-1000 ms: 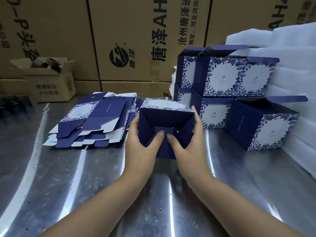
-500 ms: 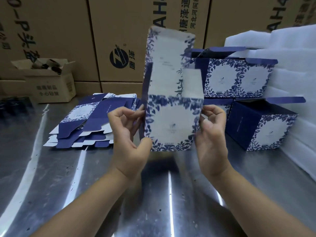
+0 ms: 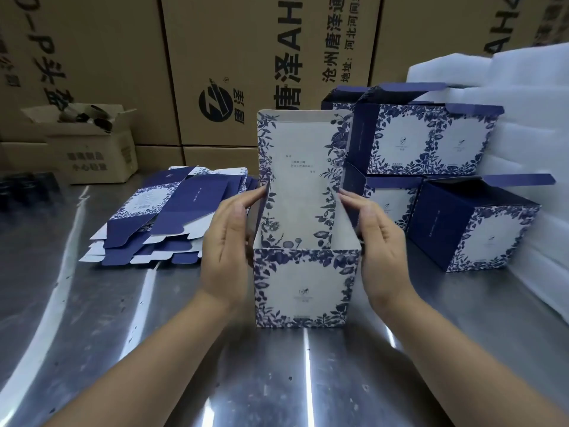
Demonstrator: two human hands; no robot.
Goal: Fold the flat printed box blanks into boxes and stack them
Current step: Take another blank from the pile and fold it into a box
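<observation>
L hand point(image 3: 227, 251) & R hand point(image 3: 381, 252) press flat-fingered on erected box point(image 3: 303, 291) sides, lid up; next prob tuck flaps, stack.

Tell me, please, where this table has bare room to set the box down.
Bare steel table lies near-left, in front of the flat blanks; and near-right, in front of the lone folded box, beside the foam. Behind the held box it is crowded: blanks left, stacked boxes right.

Head view looks forward-down, close, over table point(image 3: 92, 334) (edges seemingly warped)
</observation>
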